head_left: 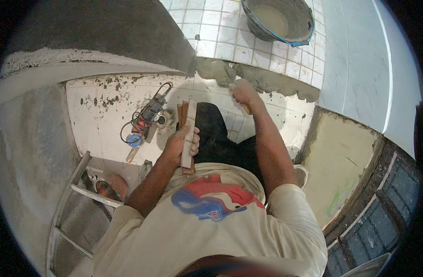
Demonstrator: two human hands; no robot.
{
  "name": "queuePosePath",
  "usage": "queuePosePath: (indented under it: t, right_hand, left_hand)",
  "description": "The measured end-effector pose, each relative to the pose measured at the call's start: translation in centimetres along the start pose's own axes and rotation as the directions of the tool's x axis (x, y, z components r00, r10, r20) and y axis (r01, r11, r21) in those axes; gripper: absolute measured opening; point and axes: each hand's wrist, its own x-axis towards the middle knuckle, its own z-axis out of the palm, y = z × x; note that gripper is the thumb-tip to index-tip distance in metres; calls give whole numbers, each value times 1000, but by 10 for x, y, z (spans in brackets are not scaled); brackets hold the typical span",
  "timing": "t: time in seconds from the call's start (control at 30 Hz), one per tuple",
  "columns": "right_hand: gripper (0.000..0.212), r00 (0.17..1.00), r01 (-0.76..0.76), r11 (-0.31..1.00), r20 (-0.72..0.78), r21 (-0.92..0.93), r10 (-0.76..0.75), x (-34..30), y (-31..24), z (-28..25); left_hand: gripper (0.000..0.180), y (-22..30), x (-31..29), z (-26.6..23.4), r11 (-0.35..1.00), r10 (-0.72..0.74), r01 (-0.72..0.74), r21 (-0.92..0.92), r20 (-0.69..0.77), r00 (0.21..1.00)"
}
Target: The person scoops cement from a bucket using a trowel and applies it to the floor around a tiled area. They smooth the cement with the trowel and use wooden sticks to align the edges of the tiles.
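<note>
My left hand [180, 144] is wrapped round a small stack of narrow tile strips [189, 134], held upright in front of my shirt. The front strip is pale; those behind show brown backs. My right hand [244, 92] reaches forward and grips a trowel [247, 110] by its tan handle; my fingers hide most of it. It is close to the grey mortar [269, 83] spread on the front face of a tiled step [248, 46]. I cannot tell whether the blade touches the mortar.
A dark bucket [253, 25] with a blue rim and cloudy water stands on the step. An angle grinder [144, 117] with its cord lies on the splattered pale floor [96, 129] at left. A ladder-like frame [77, 173] is at lower left; smooth panels [363, 60] rise at right.
</note>
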Motion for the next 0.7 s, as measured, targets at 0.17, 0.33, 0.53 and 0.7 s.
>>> queuePosePath:
  t: [0.17,0.33,0.53,0.7]
  right_hand:
    - [40,998,11,989,-52,-148,-19,-25,23,-16]
    - [40,984,-161,984,-68,71,166,-52,6,-8]
    - [41,963,-270,949,-28,-164,269,-43,-52,10]
    - [45,980,-183,973,-107,-142,169,-65,-16,-19]
  left_hand:
    - [42,6,6,2,1000,-6,6,-12,25,1000]
    - [43,4,5,0,1000,-3,4,-16,32,999]
    - [43,7,6,3,999,15,-15,38,8,1000]
    - [40,4,7,-1,1000,23,-24,9,30,999]
